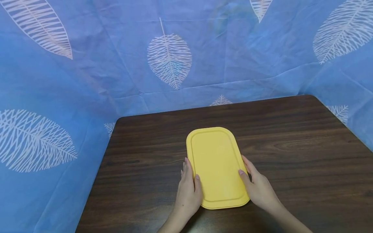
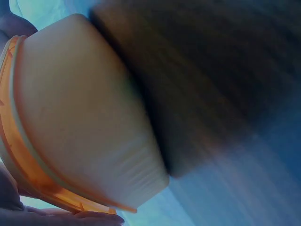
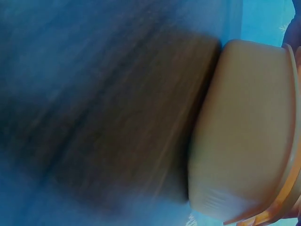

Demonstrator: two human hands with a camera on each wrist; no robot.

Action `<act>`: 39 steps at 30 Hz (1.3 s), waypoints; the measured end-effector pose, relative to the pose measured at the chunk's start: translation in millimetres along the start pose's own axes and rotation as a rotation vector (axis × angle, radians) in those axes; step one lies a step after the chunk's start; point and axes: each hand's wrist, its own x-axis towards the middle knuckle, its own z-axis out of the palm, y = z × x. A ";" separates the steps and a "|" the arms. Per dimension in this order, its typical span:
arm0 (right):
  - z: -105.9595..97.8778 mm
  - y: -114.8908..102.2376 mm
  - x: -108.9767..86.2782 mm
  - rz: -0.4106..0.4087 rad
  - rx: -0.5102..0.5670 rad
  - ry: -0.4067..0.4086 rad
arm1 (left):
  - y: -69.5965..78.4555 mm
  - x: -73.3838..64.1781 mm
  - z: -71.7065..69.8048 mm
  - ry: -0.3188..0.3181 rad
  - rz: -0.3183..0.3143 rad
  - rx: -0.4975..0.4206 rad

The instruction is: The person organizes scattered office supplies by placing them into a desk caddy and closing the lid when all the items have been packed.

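A rectangular yellow lid (image 1: 216, 165) with rounded corners covers a deep, pale plastic container (image 2: 84, 99). The container's smooth wall (image 3: 244, 127) shows in both wrist views, its base against or close to the dark table. On the lid's left long edge, my left hand (image 1: 186, 191) grips near the front corner, thumb along the rim and fingers at the side. My right hand (image 1: 260, 187) holds the opposite edge, its thumb on top of the rim and its fingers at the side. What the container holds is hidden.
The dark wood-grain table (image 1: 140, 161) extends around the container, with a rounded far left corner. Behind and beside it hangs a blue cloth (image 1: 122, 55) printed with white leaves.
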 end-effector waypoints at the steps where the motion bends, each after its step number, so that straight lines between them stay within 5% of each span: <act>1: 0.3 0.4 0.3 0.002 -0.003 -0.004 | -0.6 0.0 0.5 -0.002 0.002 0.000; 24: 4.0 3.7 8.5 -0.031 -0.024 0.011 | -7.9 4.2 2.1 -0.048 -0.030 0.038; 33: 11.8 6.1 4.7 -0.222 -0.174 0.127 | -6.9 4.5 1.7 -0.048 -0.022 0.139; 39: 10.2 6.6 5.8 -0.270 -0.290 0.159 | -5.9 4.4 0.9 -0.056 -0.024 0.186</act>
